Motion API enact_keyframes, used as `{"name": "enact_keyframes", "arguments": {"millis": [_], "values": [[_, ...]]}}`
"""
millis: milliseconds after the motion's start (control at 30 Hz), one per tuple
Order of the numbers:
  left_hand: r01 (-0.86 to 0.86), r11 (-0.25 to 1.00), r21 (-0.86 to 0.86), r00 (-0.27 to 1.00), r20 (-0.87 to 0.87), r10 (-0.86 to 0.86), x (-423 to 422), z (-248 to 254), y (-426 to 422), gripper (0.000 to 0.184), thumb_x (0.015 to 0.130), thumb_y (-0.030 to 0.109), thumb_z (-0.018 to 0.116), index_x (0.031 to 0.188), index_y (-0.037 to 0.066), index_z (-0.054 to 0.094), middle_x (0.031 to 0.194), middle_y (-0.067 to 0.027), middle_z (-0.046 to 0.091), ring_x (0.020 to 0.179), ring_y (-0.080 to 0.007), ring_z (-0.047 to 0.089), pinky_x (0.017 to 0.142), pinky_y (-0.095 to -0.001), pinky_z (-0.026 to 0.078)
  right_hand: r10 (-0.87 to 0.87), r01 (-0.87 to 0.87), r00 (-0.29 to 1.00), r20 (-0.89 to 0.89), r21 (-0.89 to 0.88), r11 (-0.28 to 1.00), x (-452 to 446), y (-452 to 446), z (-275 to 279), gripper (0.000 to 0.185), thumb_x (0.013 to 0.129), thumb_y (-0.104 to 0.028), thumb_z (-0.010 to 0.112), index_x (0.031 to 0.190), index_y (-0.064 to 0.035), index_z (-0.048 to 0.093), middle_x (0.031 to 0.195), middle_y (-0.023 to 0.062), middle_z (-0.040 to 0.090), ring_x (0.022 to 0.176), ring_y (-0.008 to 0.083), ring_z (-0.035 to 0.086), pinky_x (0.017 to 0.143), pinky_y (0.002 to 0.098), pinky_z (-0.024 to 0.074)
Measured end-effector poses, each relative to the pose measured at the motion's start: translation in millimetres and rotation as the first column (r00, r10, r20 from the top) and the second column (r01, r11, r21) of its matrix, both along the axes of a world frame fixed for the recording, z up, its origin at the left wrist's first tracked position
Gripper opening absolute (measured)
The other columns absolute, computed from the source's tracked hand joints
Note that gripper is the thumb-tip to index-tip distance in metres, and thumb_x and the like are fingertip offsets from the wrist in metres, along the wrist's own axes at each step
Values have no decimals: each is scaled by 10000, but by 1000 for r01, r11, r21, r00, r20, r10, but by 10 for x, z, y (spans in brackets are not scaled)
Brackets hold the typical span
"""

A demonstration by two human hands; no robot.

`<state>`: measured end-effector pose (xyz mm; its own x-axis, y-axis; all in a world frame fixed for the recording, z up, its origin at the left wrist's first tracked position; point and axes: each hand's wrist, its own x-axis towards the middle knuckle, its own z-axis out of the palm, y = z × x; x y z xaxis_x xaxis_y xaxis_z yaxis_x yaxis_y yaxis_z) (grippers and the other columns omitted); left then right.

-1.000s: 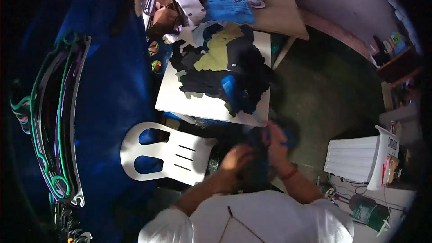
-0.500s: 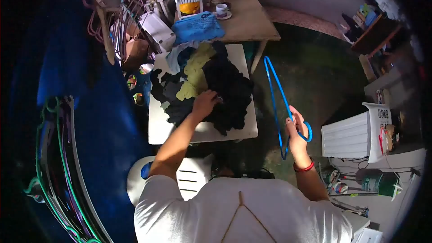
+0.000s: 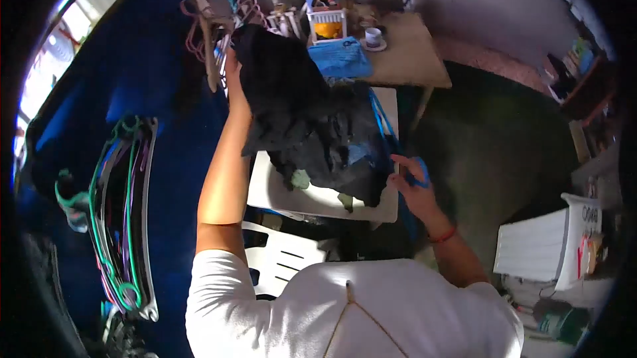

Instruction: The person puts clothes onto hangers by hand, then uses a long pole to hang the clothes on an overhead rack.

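Note:
My left hand is raised at the upper left, closed on a black garment that hangs down over the white table. Under and beside this cloth lies a heap of dark clothes; where the garment ends and the heap begins is hard to tell. At the table's right edge my right hand holds a blue hanger by its hook, with the long blue sides reaching up beside the dark cloth.
A white chair stands in front of the table. Hangers hang at the left by a blue curtain. Behind are a wooden table with a blue cloth and a cup. A white bin is at the right.
My left hand has gone from the heap up and to the left, lifting the black garment. My right hand has brought the blue hanger left, to the table's edge.

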<state>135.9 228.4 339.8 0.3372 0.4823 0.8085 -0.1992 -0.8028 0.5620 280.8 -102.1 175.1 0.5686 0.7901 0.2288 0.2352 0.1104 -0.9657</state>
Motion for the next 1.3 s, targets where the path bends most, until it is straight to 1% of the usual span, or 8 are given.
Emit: {"name": "enact_keyframes", "arguments": {"millis": [333, 567, 833, 933, 1033, 1133, 1267, 1300], "values": [[304, 864, -401, 914, 380, -145, -562, 100, -1495, 338, 946, 230, 541, 1211, 21, 567, 1187, -119, 611, 1081, -194, 567, 959, -322, 427, -13, -34, 905, 426, 103, 994, 363, 315, -207, 834, 627, -249, 894, 1337, -66, 498, 1072, 113, 482, 983, 269, 511, 860, 361, 446], [180, 803, -569, 949, 315, 10, -1288, -33, -2212, 322, 925, 226, 579, 1160, 7, 600, 1124, -127, 641, 1029, -201, 593, 920, -333, 450, 209, -202, 978, -15, 196, 959, 574, 99, 324, 159, 866, -115, 649, 977, -20, 587, 906, 42, 565, 863, 160, 523, 780, 307, 436], [-447, 436, -781, 839, -535, -98, -2331, -1545, -1885, 306, 901, 221, 621, 1102, -10, 638, 1052, -136, 677, 970, -209, 624, 876, -346, 477, 776, -527, 393, -494, 570, 630, 773, -107, 1520, 262, 969, -182, 553, 1148, 1, 609, 1135, 72, 633, 1072, 143, 571, 982, 320, 407], [-769, 406, -494, 573, -815, 92, -2693, -2217, -1774, 301, 892, 219, 637, 1080, -16, 652, 1025, -139, 690, 948, -212, 635, 860, -351, 487, 641, -441, 628, -442, 477, 760, 357, 34, 1508, 238, 960, -198, 585, 1107, -15, 624, 1058, 24, 633, 981, 102, 568, 935, 281, 408], [-828, 511, -232, 533, -610, 586, -2636, -2163, -2071, 301, 900, 254, 638, 981, -33, 673, 918, -138, 707, 855, -203, 657, 770, -343, 504, 698, -576, 676, -237, 420, 701, -123, -45, 1580, 139, 957, -176, 600, 997, -48, 633, 951, -23, 620, 917, 76, 540, 882, 238, 404], [-286, 429, -857, 958, -245, 150, -2261, -1263, -2779, 514, 972, 472, 498, 1079, -15, 626, 885, -97, 665, 791, -215, 645, 771, -331, 532, 672, -686, 724, 158, 273, 675, -748, -197, 1560, 139, 940, -157, 616, 881, -31, 609, 834, 24, 641, 825, 116, 574, 736, 294, 457], [100, -38, -994, 968, 106, -227, -1980, -741, -3487, 585, 955, 533, 487, 1219, 13, 540, 1080, -100, 644, 904, -161, 642, 822, -311, 526, 386, -848, 452, 804, 254, 465, -1914, -599, 943, 163, 840, -137, 687, 796, -32, 571, 1001, 188, 581, 830, 321, 638, 722, 363, 504], [72, 242, -968, 908, -37, -417, -2059, -1190, -3309, 488, 942, 437, 553, 1192, 18, 552, 1031, -61, 643, 871, -143, 635, 786, -284, 521, 468, -889, 393, 792, 197, 414, -2096, -753, 745, 185, 844, -189, 680, 829, -23, 600, 1044, 224, 576, 840, 345, 625, 721, 402, 504]]}}
